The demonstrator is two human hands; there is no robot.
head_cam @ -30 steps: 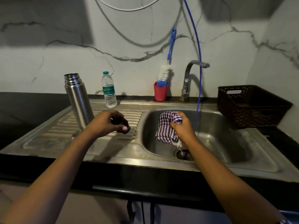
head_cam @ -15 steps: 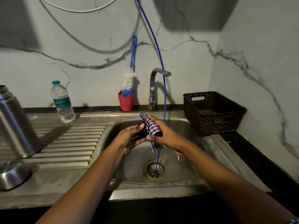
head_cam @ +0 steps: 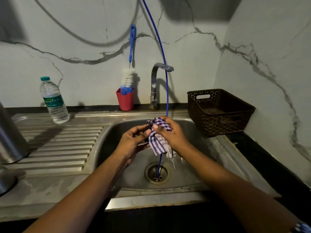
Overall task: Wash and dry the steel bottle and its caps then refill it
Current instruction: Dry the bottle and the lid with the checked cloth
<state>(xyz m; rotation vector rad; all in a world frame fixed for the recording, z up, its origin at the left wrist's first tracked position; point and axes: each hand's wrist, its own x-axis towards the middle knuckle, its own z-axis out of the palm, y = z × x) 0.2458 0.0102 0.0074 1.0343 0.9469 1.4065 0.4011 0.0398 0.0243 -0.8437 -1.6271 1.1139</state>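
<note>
Over the sink basin (head_cam: 193,169), my left hand (head_cam: 133,143) grips a small black cap (head_cam: 146,132), mostly hidden by its fingers. My right hand (head_cam: 171,135) holds a purple-and-white checked cloth (head_cam: 158,140) pressed against the cap. The steel bottle (head_cam: 10,135) stands upright at the far left on the ribbed drainboard (head_cam: 58,145), cut off by the frame edge. A steel cup-shaped cap (head_cam: 5,180) lies in front of it at the left edge.
A plastic water bottle (head_cam: 53,101) stands at the back left. A red cup (head_cam: 125,100) holds a blue bottle brush (head_cam: 129,78) beside the tap (head_cam: 155,84). A thin blue hose (head_cam: 165,84) hangs into the drain (head_cam: 156,173). A dark basket (head_cam: 218,111) sits at the right.
My left hand carried the black cap from the drainboard over the basin to the cloth in my right hand. The view has shifted right and closer to the sink.
</note>
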